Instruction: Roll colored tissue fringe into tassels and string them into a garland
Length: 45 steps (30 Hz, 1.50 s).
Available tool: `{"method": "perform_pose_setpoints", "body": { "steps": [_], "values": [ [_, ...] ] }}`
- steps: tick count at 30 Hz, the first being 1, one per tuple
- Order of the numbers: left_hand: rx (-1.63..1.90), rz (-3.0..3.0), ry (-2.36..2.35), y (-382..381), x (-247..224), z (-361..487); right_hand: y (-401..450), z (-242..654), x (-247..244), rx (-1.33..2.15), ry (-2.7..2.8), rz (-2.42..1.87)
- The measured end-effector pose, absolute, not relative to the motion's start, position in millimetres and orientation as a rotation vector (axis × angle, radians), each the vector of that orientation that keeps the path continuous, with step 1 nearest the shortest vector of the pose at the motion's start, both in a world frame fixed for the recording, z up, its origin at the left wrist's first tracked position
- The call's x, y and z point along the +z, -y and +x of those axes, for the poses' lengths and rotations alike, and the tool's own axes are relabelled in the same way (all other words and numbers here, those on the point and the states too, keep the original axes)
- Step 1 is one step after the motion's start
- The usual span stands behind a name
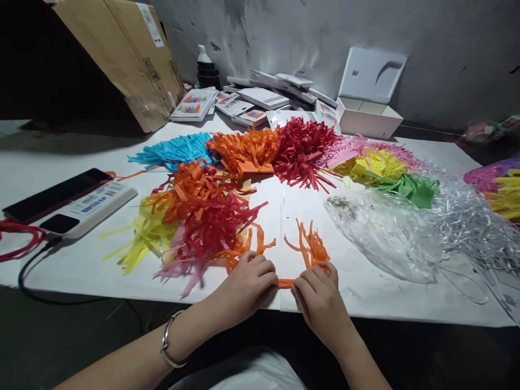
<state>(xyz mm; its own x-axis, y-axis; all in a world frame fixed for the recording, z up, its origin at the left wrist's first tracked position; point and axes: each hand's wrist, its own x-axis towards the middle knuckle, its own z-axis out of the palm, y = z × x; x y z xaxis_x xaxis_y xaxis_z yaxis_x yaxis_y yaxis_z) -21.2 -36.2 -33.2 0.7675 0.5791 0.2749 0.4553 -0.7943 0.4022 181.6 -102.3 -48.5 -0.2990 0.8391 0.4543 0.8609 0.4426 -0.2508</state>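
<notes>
the left hand (252,279) is curled over one side of an orange tissue-paper tassel (286,283), apparently pinching its narrow band near the front edge of the white-covered table (376,304); the right hand (319,287) grips the other side, fingertips hidden. its shredded ends splay beyond both hands. to do it well, i'd roll the band tight with even pressure from both sides, letting no loose strips get caught, since thin paper may tear.

as for writing, the white power bank (91,208) bears a barcode and unreadable blue print; the cardboard box's shipping label (150,24) is illegible too; the flat product boxes (195,104) picture coloured tassels.
</notes>
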Motion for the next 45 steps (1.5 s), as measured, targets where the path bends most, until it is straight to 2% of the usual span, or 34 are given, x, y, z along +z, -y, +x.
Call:
{"method": "perform_pose_setpoints", "body": {
  "steps": [11,24,31,35,40,45],
  "values": [
    [0.637,2.544,-0.853,38.4,-34.5,-18.4,109.1,182.5,-51.7,0.004,2.106,-1.381],
    [0.476,2.772,-1.082,39.4,-34.3,-3.4,125.8,174.3,-49.9,0.005,1.747,-1.631],
    [0.425,3.022,-0.553,29.5,-25.5,-8.9,126.3,172.6,-49.8,0.023,1.799,-1.64],
    [0.41,3.084,-0.56,29.5,-32.0,-0.7,123.6,174.2,-51.1,-0.04,1.946,-1.535],
    [0.33,2.695,-0.842,22.8,-30.4,7.1,112.0,174.8,-52.7,-0.164,2.046,-1.513],
    [0.233,1.941,-0.726,23.1,-2.2,-6.5,117.3,179.4,-34.0,-0.27,2.083,-1.271]
  ]
}}
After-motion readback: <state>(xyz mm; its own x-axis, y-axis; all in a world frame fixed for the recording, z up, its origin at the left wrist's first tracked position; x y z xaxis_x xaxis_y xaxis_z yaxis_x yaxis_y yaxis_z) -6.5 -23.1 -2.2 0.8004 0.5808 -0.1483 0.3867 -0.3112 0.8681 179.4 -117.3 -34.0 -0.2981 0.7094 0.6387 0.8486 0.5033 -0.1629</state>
